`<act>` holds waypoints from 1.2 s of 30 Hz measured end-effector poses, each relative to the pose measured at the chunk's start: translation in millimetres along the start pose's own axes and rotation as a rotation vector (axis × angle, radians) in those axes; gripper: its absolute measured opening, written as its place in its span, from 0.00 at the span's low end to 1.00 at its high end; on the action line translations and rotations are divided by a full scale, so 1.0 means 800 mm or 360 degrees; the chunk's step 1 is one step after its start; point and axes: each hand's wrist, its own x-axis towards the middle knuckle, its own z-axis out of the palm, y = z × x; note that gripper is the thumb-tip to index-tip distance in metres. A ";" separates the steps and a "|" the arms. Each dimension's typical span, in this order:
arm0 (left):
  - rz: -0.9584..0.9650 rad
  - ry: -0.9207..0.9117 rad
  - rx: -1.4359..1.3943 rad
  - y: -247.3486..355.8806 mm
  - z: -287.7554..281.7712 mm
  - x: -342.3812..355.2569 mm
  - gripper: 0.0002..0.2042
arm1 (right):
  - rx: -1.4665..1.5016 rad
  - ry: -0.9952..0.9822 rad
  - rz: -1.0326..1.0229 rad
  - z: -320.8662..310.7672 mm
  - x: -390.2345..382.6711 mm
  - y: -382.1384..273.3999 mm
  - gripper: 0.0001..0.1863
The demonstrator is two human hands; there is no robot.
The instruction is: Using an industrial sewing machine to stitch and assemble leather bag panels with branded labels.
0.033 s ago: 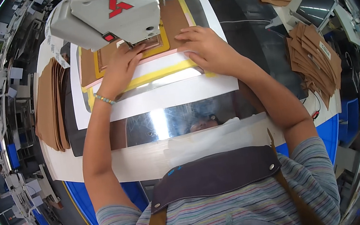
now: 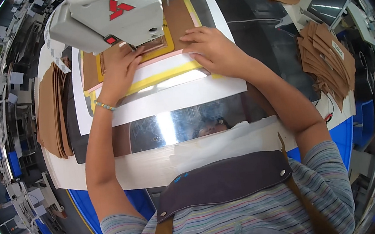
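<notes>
Head view, only one available. Your left hand [image 2: 119, 74] lies palm down under the front of the sewing-machine head [image 2: 114, 16], fingers extended, thumb apart, unclenched. Your right hand [image 2: 217, 52] is also ungrasped: its fingers are spread on the front right part of the brown panel [image 2: 180, 14], outside the yellow frame [image 2: 167, 40].

Position: the brown panel lies ahead of you between your two hands, running back beneath the machine. Its long axis appears to go left to right, skewed so that the right end sits farther from you; the pink strip [image 2: 162, 60] along its front edge shows the same slant. Below it lie the yellow tape [image 2: 159, 77] and the white sheet [image 2: 180, 97].

Key relation: the metal tip [image 2: 133, 48] under the machine head stands just beside your left fingers and well apart from your right hand, so the left is the nearer. Caution: the machine's shadow dims your left fingertips; whether they press frame or panel, I cannot tell.
</notes>
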 end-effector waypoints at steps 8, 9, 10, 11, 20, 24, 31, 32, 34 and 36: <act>-0.0231 0.0341 0.0462 -0.074 -0.061 -0.047 0.17 | -0.0310 0.0217 -0.0133 -0.007 -0.001 0.011 0.13; -0.0341 0.0361 0.0502 -0.085 -0.065 -0.055 0.17 | -0.0310 0.0217 -0.0135 -0.014 0.000 0.008 0.13; -0.0351 0.0370 0.0507 -0.102 -0.070 -0.067 0.17 | -0.0332 0.0084 -0.0051 -0.022 0.003 0.003 0.13; -0.0374 0.0343 0.0577 -0.118 -0.075 -0.077 0.18 | -0.0354 -0.0051 0.0032 -0.027 0.006 -0.002 0.14; -0.0424 0.0080 0.0275 -0.135 -0.092 -0.099 0.31 | -0.0812 -0.0597 -0.0053 -0.034 0.010 -0.002 0.17; -0.0422 -0.0020 0.0161 -0.132 -0.102 -0.107 0.31 | -0.0779 -0.0579 -0.0093 -0.039 0.007 -0.002 0.17; -0.0281 0.0038 0.0136 -0.096 -0.079 -0.076 0.28 | -0.1003 -0.0558 0.0032 -0.064 -0.011 0.017 0.14; -0.0279 0.0040 0.0118 -0.091 -0.074 -0.071 0.28 | -0.1052 -0.0556 0.0049 -0.068 -0.013 0.020 0.11; -0.0191 0.0101 0.0146 -0.084 -0.063 -0.061 0.27 | -0.1110 -0.0531 0.0034 -0.074 -0.019 0.028 0.09; -0.0180 0.0119 0.0078 -0.075 -0.051 -0.050 0.26 | -0.1174 -0.0502 0.0024 -0.080 -0.026 0.039 0.07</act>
